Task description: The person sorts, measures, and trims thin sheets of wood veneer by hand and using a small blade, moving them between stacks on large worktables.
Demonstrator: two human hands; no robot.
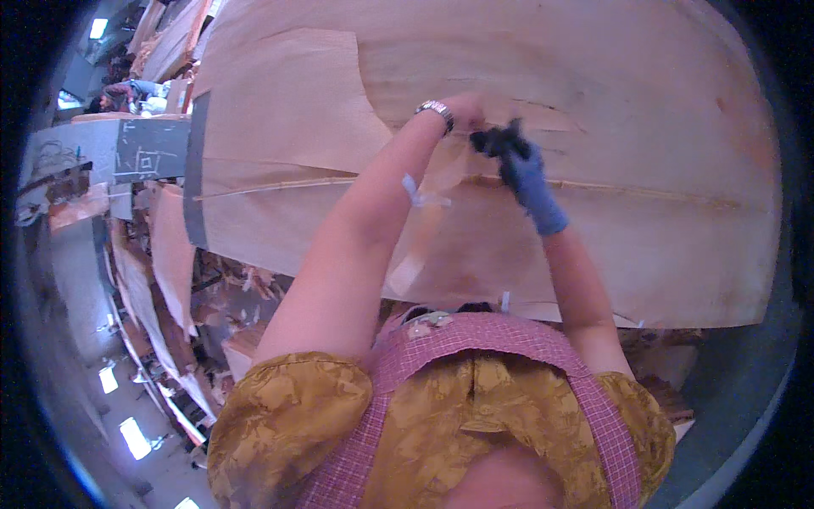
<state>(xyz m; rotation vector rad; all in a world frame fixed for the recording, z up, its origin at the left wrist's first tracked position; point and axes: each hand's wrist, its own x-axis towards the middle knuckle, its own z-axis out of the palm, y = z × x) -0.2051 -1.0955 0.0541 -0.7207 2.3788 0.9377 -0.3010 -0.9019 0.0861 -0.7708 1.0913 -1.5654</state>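
A broad sheet of thin, light-brown wood veneer (661, 144) lies before me, with cracks and a torn, overlapping piece (297, 93) at its left. My left hand (464, 110), bare with a metal-banded bracelet or watch (437, 113) at the wrist, is over the middle of the sheet, fingers curled; what they hold is hidden. Close on its right is my right hand (517, 161), in a blue-grey glove with dark fingers, bent in and slightly blurred. Whatever lies between them is too small to make out. Below my hands is a pale strip (415, 246). White tape (413, 190) clings to my left forearm.
A long, narrow pale strip (653, 197) runs across the sheet. Along its left end is a grey edge (197, 170), beside a grey board (151, 151). Veneer scraps (174, 254) lie at the lower left. Farther off, another person (127, 95) bends over.
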